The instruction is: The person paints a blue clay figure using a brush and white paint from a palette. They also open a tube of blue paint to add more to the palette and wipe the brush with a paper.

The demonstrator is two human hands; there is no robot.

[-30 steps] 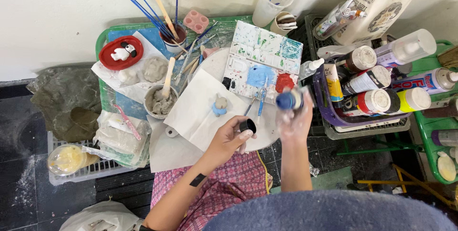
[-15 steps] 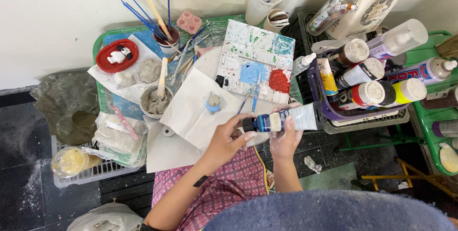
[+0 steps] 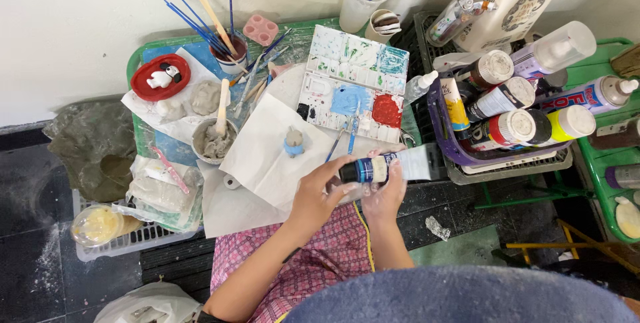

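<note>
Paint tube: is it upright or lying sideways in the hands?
Sideways. The paint tube lies level; right hand holds its body, left hand pinches the dark cap end.

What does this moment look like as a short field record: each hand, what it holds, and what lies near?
left hand: fingers at the dark cap end of the paint tube
right hand: grips the tube body from below
tube: lies roughly level, above the lap
small figure: grey and blue, on white paper
palette: blue and red paint in its wells
brush cup: holds several brushes
purple basket: holds paint bottles
red dish: holds a white figure
</note>
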